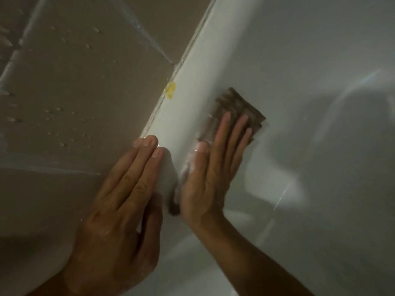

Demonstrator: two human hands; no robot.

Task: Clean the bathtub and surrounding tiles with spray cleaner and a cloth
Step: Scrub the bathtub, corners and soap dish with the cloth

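Nearest to us, our left hand [119, 201] lies flat with straight fingers on the beige tiles [70, 86], its fingertips reaching the white rim of the bathtub [188, 86]. Just beside it, our right hand [210, 174] presses a folded brown cloth [235, 105] against the tub's inner wall just below the rim, fingers straight and spread over the fabric rather than curled round it. A dark corner of the cloth shows below that palm. Farther up, a small yellow blob [170, 89] sits on the seam between tile and rim. Water droplets [55, 112] speckle the tiles beyond.
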